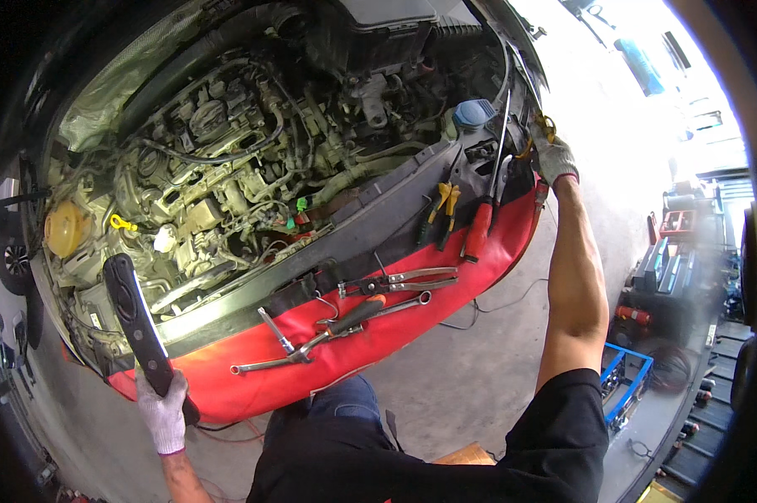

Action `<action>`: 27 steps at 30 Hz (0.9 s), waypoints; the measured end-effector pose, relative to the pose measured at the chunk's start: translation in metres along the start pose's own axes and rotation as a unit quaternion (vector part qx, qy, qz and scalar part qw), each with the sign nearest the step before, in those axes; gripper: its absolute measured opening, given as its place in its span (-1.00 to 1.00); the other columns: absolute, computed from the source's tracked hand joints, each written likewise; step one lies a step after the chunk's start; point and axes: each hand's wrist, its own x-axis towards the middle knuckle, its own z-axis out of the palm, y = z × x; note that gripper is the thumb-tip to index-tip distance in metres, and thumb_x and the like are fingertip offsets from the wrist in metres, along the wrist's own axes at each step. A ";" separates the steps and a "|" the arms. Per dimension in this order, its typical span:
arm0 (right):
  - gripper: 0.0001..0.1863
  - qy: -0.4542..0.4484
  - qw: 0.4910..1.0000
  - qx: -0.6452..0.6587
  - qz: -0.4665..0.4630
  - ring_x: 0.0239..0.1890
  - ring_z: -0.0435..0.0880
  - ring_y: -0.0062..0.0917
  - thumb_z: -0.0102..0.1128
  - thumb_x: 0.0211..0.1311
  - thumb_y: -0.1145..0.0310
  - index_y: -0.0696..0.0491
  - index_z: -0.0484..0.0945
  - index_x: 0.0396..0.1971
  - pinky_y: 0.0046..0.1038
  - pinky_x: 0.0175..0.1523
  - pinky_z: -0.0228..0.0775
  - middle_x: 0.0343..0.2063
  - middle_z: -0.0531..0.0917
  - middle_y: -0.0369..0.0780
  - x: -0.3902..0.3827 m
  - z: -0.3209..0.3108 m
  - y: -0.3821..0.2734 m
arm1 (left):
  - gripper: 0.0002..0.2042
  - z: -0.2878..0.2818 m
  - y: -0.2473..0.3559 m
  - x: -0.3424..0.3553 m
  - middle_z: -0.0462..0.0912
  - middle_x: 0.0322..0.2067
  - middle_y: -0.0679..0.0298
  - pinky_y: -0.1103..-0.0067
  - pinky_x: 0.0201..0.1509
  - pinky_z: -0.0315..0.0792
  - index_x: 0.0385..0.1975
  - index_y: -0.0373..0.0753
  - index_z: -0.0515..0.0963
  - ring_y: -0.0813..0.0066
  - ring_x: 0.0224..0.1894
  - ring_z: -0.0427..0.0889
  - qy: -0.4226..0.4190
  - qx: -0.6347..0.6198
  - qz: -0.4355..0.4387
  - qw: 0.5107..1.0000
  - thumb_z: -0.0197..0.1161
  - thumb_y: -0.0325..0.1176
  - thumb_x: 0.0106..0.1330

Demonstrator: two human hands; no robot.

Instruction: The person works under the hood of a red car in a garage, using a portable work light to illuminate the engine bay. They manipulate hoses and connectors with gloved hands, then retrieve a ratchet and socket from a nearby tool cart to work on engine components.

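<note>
Gripped in my gloved left hand (162, 407), a long black work light (135, 318) stands tilted over the front left of the engine bay, its glow falling on the metal beside it. My gloved right hand (554, 158) reaches to the bay's far right edge, closed around a yellow-handled tool (548, 128) whose working end I cannot make out. Nearby, yellow-handled pliers (449, 205), green-and-black pliers (432, 210) and a red-handled pry bar (480, 230) lean on the front edge. On the red fender cover (219, 394) lie a combination wrench (408, 304), grey-handled pliers (395, 280) and an orange-and-black-handled tool (357, 317).
The open engine (219, 176) spreads ahead, with a yellow dipstick handle (123, 223), an amber reservoir (66, 229) and a blue cap (474, 112). A cable (513, 295) crosses the floor. At right stand a blue-framed cart (630, 377) and a tool bench (663, 277).
</note>
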 end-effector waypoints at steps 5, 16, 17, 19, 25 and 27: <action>-0.38 0.086 0.986 -0.075 -0.124 -0.32 0.71 -0.30 0.17 0.30 -0.25 0.07 0.71 -0.12 -0.26 -0.17 0.49 -0.43 0.72 -0.10 0.002 0.025 -0.006 | -0.63 0.017 0.012 0.000 0.62 -0.37 0.28 0.58 -0.32 0.55 0.03 -0.33 0.40 0.56 -0.42 0.61 -0.012 -0.045 -0.009 0.999 0.36 -0.59 0.27; -0.31 0.122 0.965 -0.083 -0.218 0.00 0.67 -0.09 0.02 0.42 -0.28 0.10 0.63 0.07 -0.18 0.10 0.43 -0.10 0.72 0.05 -0.048 0.041 -0.001 | -0.69 0.017 0.016 0.011 0.66 -0.41 0.26 0.53 -0.41 0.57 -0.04 -0.31 0.44 0.50 -0.50 0.64 -0.027 -0.006 -0.044 0.999 0.39 -0.45 0.31; -0.30 0.137 0.959 -0.118 -0.219 0.08 0.65 -0.05 -0.05 0.44 -0.29 0.07 0.61 0.13 -0.16 0.14 0.42 -0.03 0.70 0.06 -0.054 0.036 0.003 | -0.69 0.010 0.017 0.016 0.66 -0.42 0.28 0.54 -0.40 0.56 -0.06 -0.30 0.45 0.52 -0.50 0.64 -0.030 0.038 -0.058 0.997 0.40 -0.45 0.30; -0.29 0.160 0.961 -0.155 -0.166 0.12 0.63 -0.06 -0.09 0.47 -0.27 0.05 0.54 0.24 -0.16 0.19 0.39 0.02 0.68 0.07 -0.067 0.027 0.006 | -0.66 -0.011 0.025 0.030 0.67 -0.39 0.30 0.54 -0.23 0.55 -0.14 -0.30 0.53 0.56 -0.39 0.64 -0.057 0.089 -0.031 0.994 0.49 -0.37 0.17; -0.43 0.109 0.953 0.083 -0.271 0.10 0.62 -0.36 -0.13 0.58 -0.04 0.10 0.53 0.24 -0.33 0.25 0.39 0.07 0.68 -0.11 -0.159 0.031 -0.008 | -0.27 -0.075 0.049 0.119 0.71 -0.05 -0.03 0.46 0.13 0.50 0.20 -0.48 0.45 0.26 -0.05 0.69 -0.087 0.317 0.128 0.936 0.47 -0.13 0.09; -0.48 0.083 0.931 0.201 -0.293 0.08 0.63 -0.47 -0.14 0.63 0.04 0.13 0.54 0.23 -0.40 0.25 0.40 0.06 0.69 -0.18 -0.223 0.058 -0.006 | -0.14 -0.077 0.043 0.154 0.62 0.10 -0.21 0.40 0.27 0.44 0.30 -0.53 0.36 0.05 0.14 0.65 -0.063 0.500 0.139 0.852 0.47 -0.06 0.05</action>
